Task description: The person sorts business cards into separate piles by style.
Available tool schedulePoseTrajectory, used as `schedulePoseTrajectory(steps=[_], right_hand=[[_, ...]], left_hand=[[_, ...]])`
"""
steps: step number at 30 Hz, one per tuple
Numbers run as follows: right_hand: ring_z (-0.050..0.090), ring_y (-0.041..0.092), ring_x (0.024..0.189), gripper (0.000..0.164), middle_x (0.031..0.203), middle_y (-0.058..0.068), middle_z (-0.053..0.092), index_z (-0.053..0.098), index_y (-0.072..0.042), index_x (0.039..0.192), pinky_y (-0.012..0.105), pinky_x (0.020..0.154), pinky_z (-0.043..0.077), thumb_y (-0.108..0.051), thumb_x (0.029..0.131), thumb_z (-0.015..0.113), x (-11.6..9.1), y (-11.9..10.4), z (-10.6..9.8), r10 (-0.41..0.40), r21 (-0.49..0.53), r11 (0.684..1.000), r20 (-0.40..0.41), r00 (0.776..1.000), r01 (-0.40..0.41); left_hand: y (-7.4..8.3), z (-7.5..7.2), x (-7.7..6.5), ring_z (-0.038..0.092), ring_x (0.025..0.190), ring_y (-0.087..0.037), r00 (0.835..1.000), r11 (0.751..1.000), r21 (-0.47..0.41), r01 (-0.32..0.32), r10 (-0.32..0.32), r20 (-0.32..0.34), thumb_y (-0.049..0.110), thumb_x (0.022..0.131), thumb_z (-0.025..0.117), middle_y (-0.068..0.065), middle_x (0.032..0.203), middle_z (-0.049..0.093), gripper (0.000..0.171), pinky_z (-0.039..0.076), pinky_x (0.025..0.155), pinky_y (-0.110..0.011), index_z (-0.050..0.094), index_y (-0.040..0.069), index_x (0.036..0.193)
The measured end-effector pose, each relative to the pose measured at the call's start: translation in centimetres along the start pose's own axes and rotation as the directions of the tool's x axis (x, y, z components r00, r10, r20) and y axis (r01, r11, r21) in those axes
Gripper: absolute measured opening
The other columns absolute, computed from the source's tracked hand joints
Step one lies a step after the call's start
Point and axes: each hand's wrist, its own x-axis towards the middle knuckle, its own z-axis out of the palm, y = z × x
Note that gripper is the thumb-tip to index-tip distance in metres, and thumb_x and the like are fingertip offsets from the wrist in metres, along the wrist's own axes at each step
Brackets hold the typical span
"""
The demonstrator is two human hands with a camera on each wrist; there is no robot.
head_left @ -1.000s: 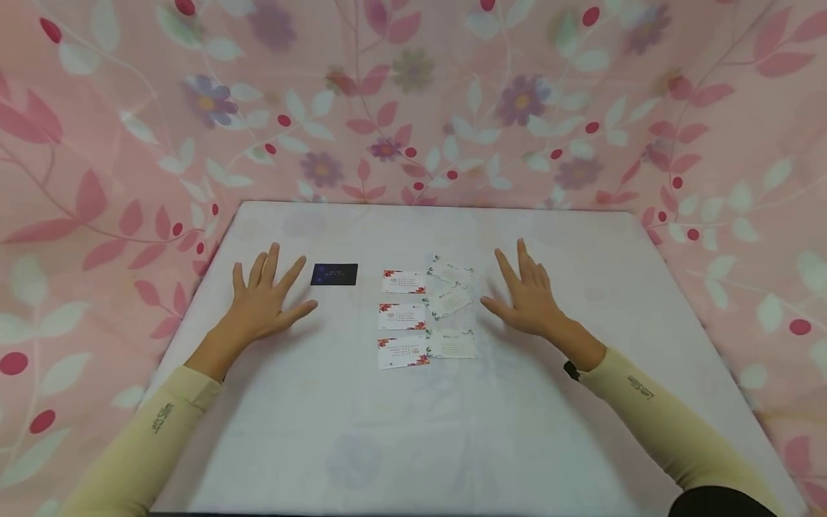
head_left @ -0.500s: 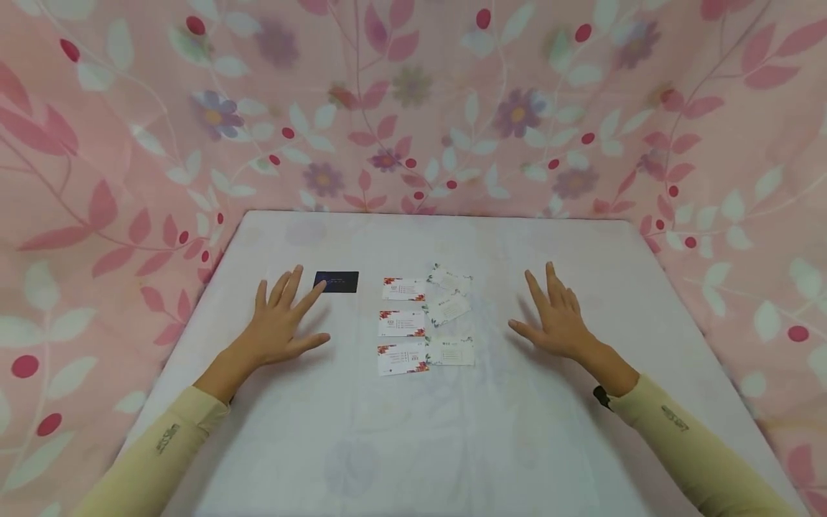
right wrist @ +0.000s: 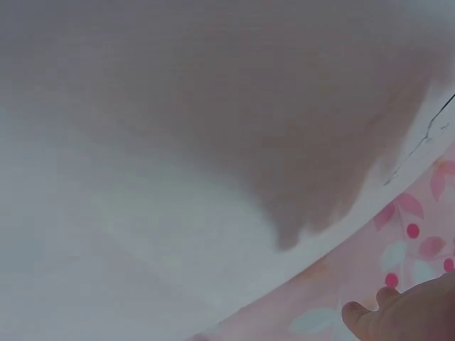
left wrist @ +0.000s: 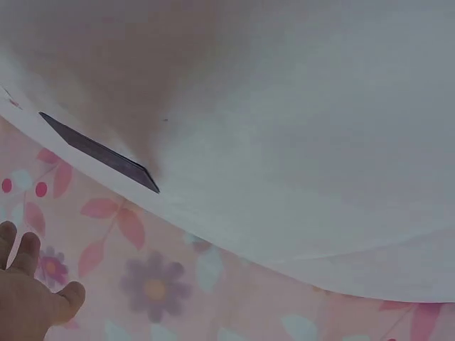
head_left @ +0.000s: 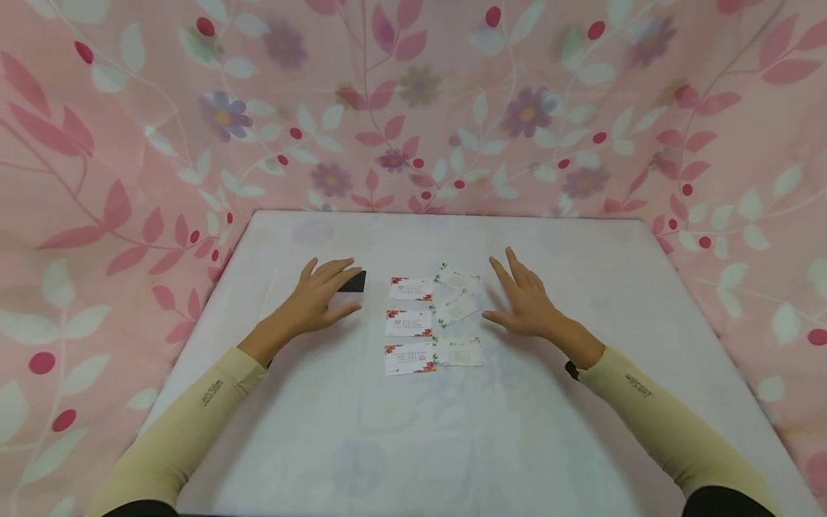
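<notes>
In the head view my left hand [head_left: 314, 298] hovers with fingers extended at the black card [head_left: 354, 282], hiding its left part. The left wrist view shows this black card [left wrist: 103, 155] lying on the white cloth, apart from the fingers. My right hand [head_left: 526, 305], fingers spread and holding nothing, is raised just right of three pale cards with green leaf corners [head_left: 457, 352]. Left of these lie three white business cards with red and orange flowers [head_left: 408, 323], stacked in a column. The upper leaf cards sit at an angle.
A white cloth covers the table [head_left: 413, 445]. Around its back and sides hangs a pink curtain [head_left: 413, 108] printed with flowers and leaves. The cards from both columns lie close together, some edges meeting.
My left hand has moved right, over the left part of the black card. My right hand went outward to the right, then came back left toward the leaf cards. The cards stay put.
</notes>
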Motion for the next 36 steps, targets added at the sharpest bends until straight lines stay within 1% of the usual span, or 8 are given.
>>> schedulePoseTrajectory(steps=[3, 6, 14, 20, 26, 28, 32, 36], right_hand=[[0.018, 0.047, 0.147, 0.098, 0.165, 0.022, -0.002, 0.013, -0.015, 0.159, 0.066, 0.114, 0.015, -0.043, 0.087, 0.073, 1.5, -0.8, 0.7, -0.038, -0.019, 0.999, 0.001, 0.999, 0.038], [0.02, 0.045, 0.147, 0.095, 0.166, 0.02, 0.0, 0.015, -0.015, 0.159, 0.065, 0.115, 0.015, -0.043, 0.087, 0.072, 2.6, -1.7, 1.5, -0.051, -0.028, 0.998, 0.04, 0.998, 0.052], [0.023, 0.04, 0.147, 0.093, 0.167, 0.014, 0.005, 0.02, -0.019, 0.158, 0.061, 0.118, 0.016, -0.042, 0.086, 0.074, 6.1, -3.4, 3.1, -0.067, -0.025, 0.997, 0.06, 0.996, 0.069], [0.028, 0.038, 0.145, 0.089, 0.161, 0.015, 0.025, 0.025, -0.017, 0.156, 0.06, 0.117, 0.02, -0.04, 0.087, 0.075, 8.3, -4.2, 3.6, -0.08, -0.019, 0.996, 0.085, 0.993, 0.082], [0.04, 0.032, 0.137, 0.072, 0.146, 0.009, 0.048, 0.041, -0.015, 0.149, 0.055, 0.116, 0.025, -0.041, 0.089, 0.071, 9.7, -5.1, 4.2, -0.035, 0.006, 0.999, 0.157, 0.987, 0.035], [0.043, 0.03, 0.133, 0.067, 0.14, 0.006, 0.053, 0.047, -0.014, 0.146, 0.053, 0.115, 0.027, -0.041, 0.089, 0.071, 10.1, -5.5, 4.3, -0.015, 0.024, 1.0, 0.181, 0.983, 0.011], [0.045, 0.029, 0.129, 0.064, 0.135, 0.005, 0.057, 0.053, -0.015, 0.141, 0.051, 0.113, 0.029, -0.042, 0.087, 0.074, 10.8, -6.1, 4.7, 0.022, 0.021, 0.999, 0.219, 0.975, -0.027], [0.046, 0.029, 0.127, 0.063, 0.135, 0.006, 0.057, 0.055, -0.016, 0.139, 0.05, 0.113, 0.029, -0.044, 0.085, 0.075, 11.3, -6.4, 5.1, 0.036, -0.021, 0.999, 0.241, 0.97, -0.032]], left_hand=[[0.6, 0.8, 1.7, 0.045, 0.136, -0.034, 0.999, 0.999, 0.01, -0.042, 0.042, -0.012, 0.036, 0.084, 0.078, -0.013, 0.145, 0.051, 0.061, 0.017, 0.114, -0.067, 0.057, 0.013, 0.136], [1.3, 2.0, 2.9, 0.046, 0.134, -0.035, 0.998, 0.998, 0.009, -0.063, 0.062, 0.031, 0.036, 0.085, 0.078, -0.014, 0.144, 0.053, 0.058, 0.018, 0.114, -0.067, 0.058, 0.013, 0.134], [2.3, 3.5, 5.7, 0.045, 0.138, -0.029, 0.984, 1.0, 0.026, -0.011, 0.007, 0.177, 0.039, 0.085, 0.076, -0.009, 0.146, 0.053, 0.061, 0.014, 0.116, -0.065, 0.056, 0.017, 0.138], [2.6, 3.9, 8.1, 0.044, 0.14, -0.027, 0.955, 0.998, 0.022, 0.052, -0.057, 0.292, 0.041, 0.084, 0.077, -0.008, 0.147, 0.052, 0.065, 0.019, 0.117, -0.061, 0.055, 0.014, 0.139], [2.6, 4.4, 9.7, 0.05, 0.133, -0.028, 0.915, 0.978, -0.11, 0.18, -0.125, 0.383, 0.034, 0.081, 0.081, -0.009, 0.141, 0.056, 0.071, 0.035, 0.115, -0.047, 0.052, 0.01, 0.141], [2.7, 4.5, 10.1, 0.054, 0.128, -0.027, 0.905, 0.965, -0.14, 0.222, -0.151, 0.398, 0.032, 0.079, 0.084, -0.009, 0.135, 0.059, 0.072, 0.036, 0.113, -0.05, 0.053, 0.011, 0.14], [2.7, 4.9, 10.7, 0.058, 0.117, -0.026, 0.888, 0.965, -0.106, 0.24, -0.174, 0.425, 0.034, 0.076, 0.085, -0.007, 0.125, 0.063, 0.07, 0.033, 0.106, -0.057, 0.056, 0.013, 0.137], [2.4, 5.5, 10.9, 0.058, 0.114, -0.026, 0.874, 0.972, -0.048, 0.231, -0.185, 0.45, 0.04, 0.076, 0.085, -0.006, 0.125, 0.062, 0.068, 0.032, 0.101, -0.055, 0.06, 0.016, 0.134]])
